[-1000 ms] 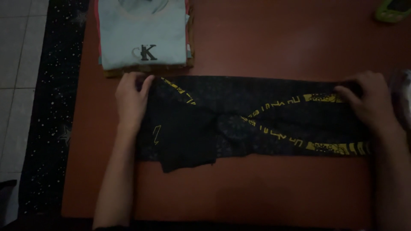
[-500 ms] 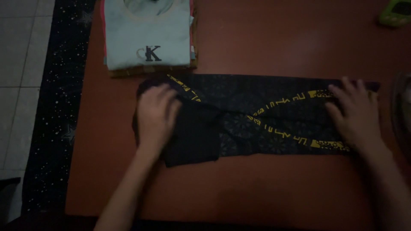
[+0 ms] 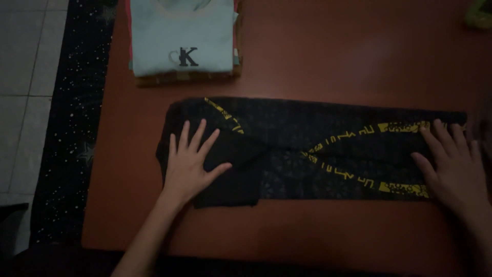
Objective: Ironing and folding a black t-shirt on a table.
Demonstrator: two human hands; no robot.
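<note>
Head view: two hands, left hand (image 3: pixel 190 165), right hand (image 3: pixel 451 164), flat on one black garment (image 3: pixel 307 143).

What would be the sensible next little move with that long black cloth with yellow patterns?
Probably fold one end over toward the middle. The black cloth with yellow patterns already lies as a long flat strip on the reddish-brown table, with the left hand and right hand spread flat on its two ends.

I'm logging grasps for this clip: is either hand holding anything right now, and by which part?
Nothing is gripped. The left hand and right hand lie flat, fingers spread, pressing the two ends of the folded black and yellow garment.
</note>
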